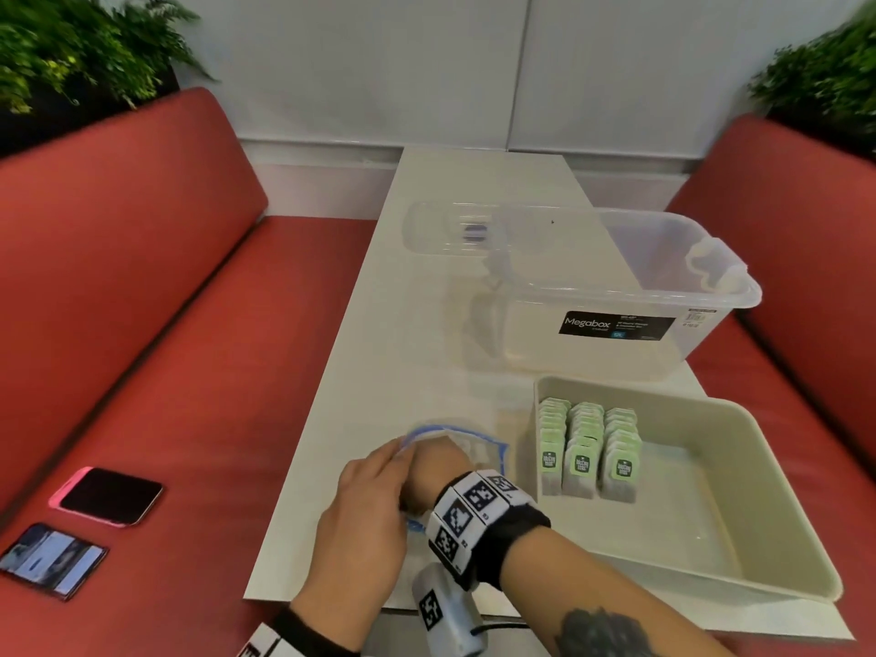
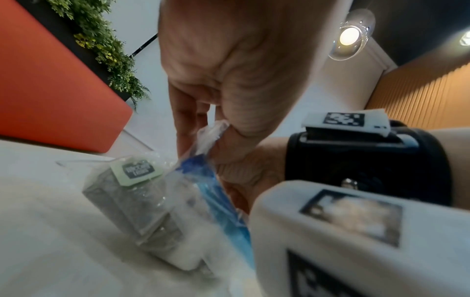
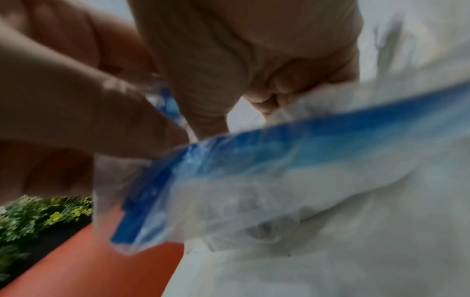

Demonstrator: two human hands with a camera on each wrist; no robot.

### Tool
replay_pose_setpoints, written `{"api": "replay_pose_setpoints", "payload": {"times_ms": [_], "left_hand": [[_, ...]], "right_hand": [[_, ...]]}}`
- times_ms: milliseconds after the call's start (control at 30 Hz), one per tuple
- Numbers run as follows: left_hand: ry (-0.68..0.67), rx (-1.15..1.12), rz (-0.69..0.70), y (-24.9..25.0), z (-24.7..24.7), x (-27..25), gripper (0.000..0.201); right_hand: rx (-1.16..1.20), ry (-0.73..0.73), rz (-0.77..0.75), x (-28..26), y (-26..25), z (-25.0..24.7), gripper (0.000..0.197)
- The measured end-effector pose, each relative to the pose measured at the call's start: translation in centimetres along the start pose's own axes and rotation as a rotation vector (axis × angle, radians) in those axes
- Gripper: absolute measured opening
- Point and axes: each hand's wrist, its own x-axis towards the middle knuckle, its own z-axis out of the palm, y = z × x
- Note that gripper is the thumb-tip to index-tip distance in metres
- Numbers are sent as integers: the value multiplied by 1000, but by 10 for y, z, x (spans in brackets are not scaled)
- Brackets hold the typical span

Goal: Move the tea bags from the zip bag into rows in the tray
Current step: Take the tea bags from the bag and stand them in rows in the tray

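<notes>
1. Head view: left hand (image 1: 365, 509) pinches the zip bag (image 1: 474, 448) rim at the near table (image 1: 426, 324) edge.
2. Right hand (image 1: 438, 467) reaches into the bag's mouth; its finger state cannot be told.
3. Tea bags (image 2: 137, 203) remain inside.
4. Beside it, the tray (image 1: 711, 528) holds three tea-bag rows (image 1: 588, 448) running near-to-far, tags upward.
5. Farther off stands a clear box (image 1: 630, 296).

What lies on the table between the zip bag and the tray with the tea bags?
Nothing: in the head view only a bare strip of white table separates the zip bag from the tray.
</notes>
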Motion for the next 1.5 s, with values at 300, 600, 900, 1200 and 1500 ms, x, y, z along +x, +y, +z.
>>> {"api": "replay_pose_setpoints", "payload": {"times_ms": [300, 600, 900, 1200, 1500], "left_hand": [[-2, -11, 10, -4, -2, 0, 75], [10, -43, -26, -17, 3, 12, 77], [10, -61, -63, -25, 13, 27, 66], [43, -261, -88, -18, -1, 28, 37], [340, -544, -71, 4, -13, 18, 41]], "right_hand": [[345, 234, -162, -3, 30, -17, 28], [691, 363, -127, 2, 47, -6, 13], [551, 716, -167, -19, 56, 2, 22], [1253, 689, -51, -23, 86, 4, 24], [1601, 573, -88, -30, 98, -2, 19]]}}
